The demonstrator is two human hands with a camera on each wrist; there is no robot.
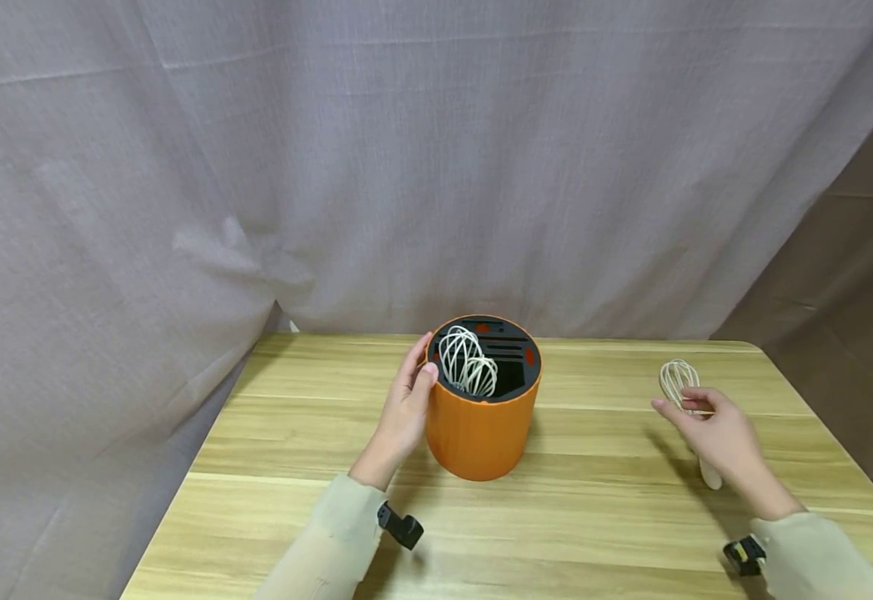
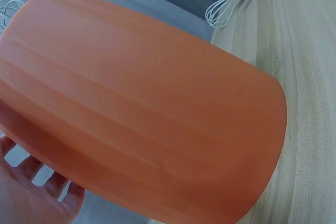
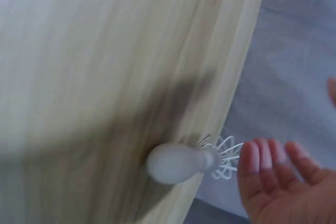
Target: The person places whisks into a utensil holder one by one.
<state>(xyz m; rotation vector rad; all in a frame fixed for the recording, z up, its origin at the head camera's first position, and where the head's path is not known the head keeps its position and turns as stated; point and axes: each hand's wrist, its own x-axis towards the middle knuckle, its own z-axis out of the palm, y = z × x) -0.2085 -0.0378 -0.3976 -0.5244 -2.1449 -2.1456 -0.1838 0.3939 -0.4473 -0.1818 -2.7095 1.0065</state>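
Observation:
An orange utensil holder (image 1: pixel 481 442) with a black slotted top stands upright on the table. Two whisks are in it, their wire heads (image 1: pixel 468 362) sticking up out of the left side of the top. My left hand (image 1: pixel 406 408) holds the holder's left side, thumb at the rim and fingers round the wall. Another whisk (image 1: pixel 709 475) with a pale handle lies on the table at the right. Above this whisk hovers my right hand (image 1: pixel 721 433), fingers loosely bent and apart from the thumb. The right wrist view shows a gap between the fingers (image 3: pixel 268 169) and the whisk handle (image 3: pixel 173 163).
The wooden table (image 1: pixel 293 417) ends at a grey curtain (image 1: pixel 444 167) behind it. Darker cloth (image 1: pixel 849 300) hangs along the right side. Each sleeve carries a small black wrist camera.

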